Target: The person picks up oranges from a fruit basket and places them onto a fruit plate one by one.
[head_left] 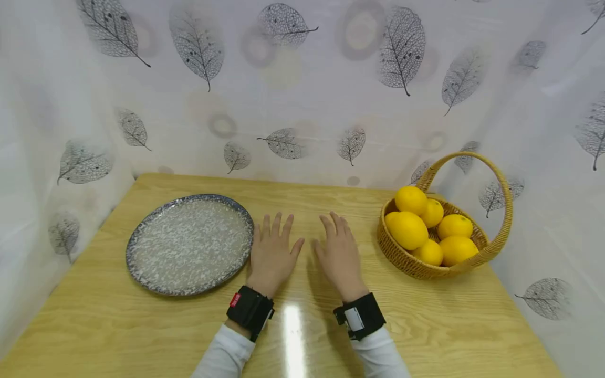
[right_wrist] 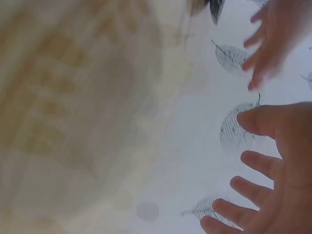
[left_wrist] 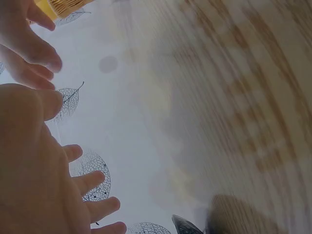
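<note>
The left hand [head_left: 272, 257] is spread with its fingers pointing away from the body, beside the right edge of a round speckled grey plate [head_left: 191, 245] with a dark rim. To its right the right hand [head_left: 340, 257] is held palm down, fingers spread and slightly bent. Neither hand holds anything. Both wrist views show the fingers apart, the left palm [left_wrist: 34, 165] and the right palm [right_wrist: 297, 180] bare. Whether the left hand touches the plate's rim cannot be told.
At the right of the wooden table [head_left: 156, 336] stands a wicker basket [head_left: 416, 269] with a tall handle, holding several yellow-orange fruits [head_left: 408, 231]. A pale curtain [head_left: 302, 94] with leaf prints hangs behind the table and at both sides.
</note>
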A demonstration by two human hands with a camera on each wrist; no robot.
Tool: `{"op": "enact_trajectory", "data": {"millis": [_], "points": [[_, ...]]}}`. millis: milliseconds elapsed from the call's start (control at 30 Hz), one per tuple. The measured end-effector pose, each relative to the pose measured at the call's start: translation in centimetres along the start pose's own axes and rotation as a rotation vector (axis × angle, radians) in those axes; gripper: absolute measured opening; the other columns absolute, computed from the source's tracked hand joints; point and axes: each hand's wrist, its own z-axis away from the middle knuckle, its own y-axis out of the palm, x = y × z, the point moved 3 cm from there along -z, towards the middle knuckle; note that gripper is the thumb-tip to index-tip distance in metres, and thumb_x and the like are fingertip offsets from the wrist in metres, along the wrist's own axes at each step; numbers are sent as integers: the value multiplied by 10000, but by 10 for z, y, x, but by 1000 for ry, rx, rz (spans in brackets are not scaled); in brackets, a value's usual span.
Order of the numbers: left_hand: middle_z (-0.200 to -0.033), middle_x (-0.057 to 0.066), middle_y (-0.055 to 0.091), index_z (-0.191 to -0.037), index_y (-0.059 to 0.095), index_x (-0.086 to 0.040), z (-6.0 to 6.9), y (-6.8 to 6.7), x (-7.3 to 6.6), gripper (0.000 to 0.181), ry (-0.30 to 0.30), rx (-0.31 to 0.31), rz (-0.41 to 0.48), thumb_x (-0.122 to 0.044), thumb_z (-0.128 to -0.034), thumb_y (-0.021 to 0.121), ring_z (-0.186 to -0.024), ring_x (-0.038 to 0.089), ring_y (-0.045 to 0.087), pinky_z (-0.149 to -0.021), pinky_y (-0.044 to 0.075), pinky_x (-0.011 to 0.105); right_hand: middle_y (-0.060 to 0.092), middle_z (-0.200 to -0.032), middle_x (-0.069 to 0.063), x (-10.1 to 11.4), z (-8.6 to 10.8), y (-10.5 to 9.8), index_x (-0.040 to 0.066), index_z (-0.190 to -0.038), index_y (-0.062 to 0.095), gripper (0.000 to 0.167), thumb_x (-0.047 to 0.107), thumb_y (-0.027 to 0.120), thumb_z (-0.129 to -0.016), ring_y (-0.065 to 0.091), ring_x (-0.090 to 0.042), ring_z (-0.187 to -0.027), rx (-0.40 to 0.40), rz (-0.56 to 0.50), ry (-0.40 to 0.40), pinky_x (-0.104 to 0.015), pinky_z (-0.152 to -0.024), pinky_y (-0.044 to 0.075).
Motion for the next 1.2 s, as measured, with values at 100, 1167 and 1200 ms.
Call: {"op": "enact_trajectory", "data": {"millis": [100,1167,1200], "points": [[-1698,110,248,-1637,242,-221,0,0,1,682,-2,10,17,-574,-1061,338,-1577,377,191,-1293,150,556,428,-1555,-217,-9,-6,-16,62,-1490,475,584,218,686,-968,425,-422,-1431,-32,2,52,-581,-1135,429],[-1459,260,534,-1507,413,26,-27,-27,52,617,9,-134,11,-386,-1057,506,-1354,436,501,-1126,424,583,448,-1429,-327,-94,-1,-83,-23,-1429,487,556,174,697,-954,435,-547,-1253,-162,141,397,-684,-1009,395],[-1447,277,537,-1498,417,44,-30,-35,59,603,4,-134,-1,-362,-1061,503,-1337,445,512,-1117,427,590,450,-1426,-326,-94,-2,-83,-23,-1426,488,554,173,699,-952,436,-545,-1250,-166,143,397,-681,-1006,398]]}}
